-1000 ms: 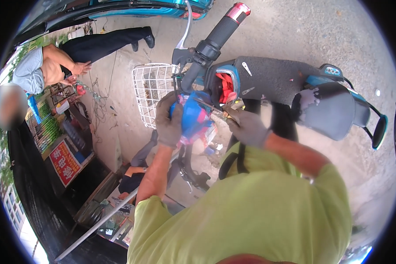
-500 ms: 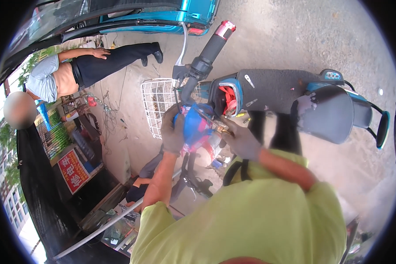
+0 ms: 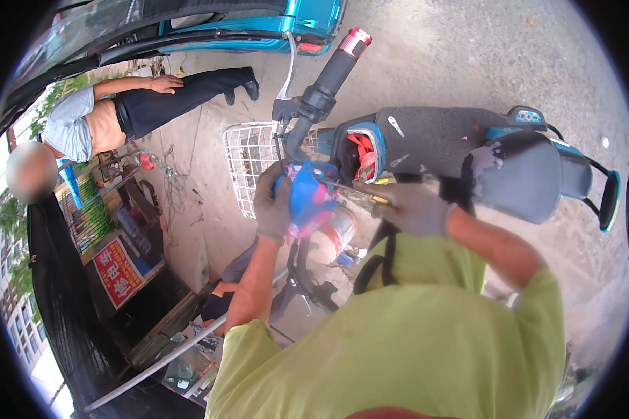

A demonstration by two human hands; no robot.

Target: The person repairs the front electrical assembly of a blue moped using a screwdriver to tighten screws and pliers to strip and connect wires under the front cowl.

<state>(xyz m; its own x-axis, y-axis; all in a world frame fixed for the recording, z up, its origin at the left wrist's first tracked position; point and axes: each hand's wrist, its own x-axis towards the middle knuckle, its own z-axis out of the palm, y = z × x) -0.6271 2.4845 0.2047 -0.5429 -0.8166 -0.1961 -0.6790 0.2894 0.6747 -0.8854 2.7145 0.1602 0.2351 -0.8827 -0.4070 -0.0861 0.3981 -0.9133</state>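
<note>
My left hand (image 3: 272,208), in a grey glove, is closed on a blue and pink plastic bag or cloth (image 3: 307,199) at the middle of the scooter's handlebar (image 3: 302,133). What lies beneath the covering is hidden. My right hand (image 3: 416,208), also gloved, is closed around what looks like a thin screwdriver (image 3: 379,200) with a yellowish handle. Its dark shaft points left toward the blue and pink covering; whether the tip touches it I cannot tell. Just beyond the right hand, a blue-edged compartment (image 3: 363,155) with something red inside opens in the scooter's front.
Two loose metal levers or wrenches (image 3: 395,126) lie on the scooter's grey footboard (image 3: 437,136), before its worn seat (image 3: 517,178). A white wire basket (image 3: 248,167) is at the front. A red and white bucket (image 3: 335,234) sits below. Another person (image 3: 105,119) stands at the left.
My right hand has drawn back to the right and slightly upward, away from the covering. My left hand keeps its place on it. The handlebar has shifted slightly.
</note>
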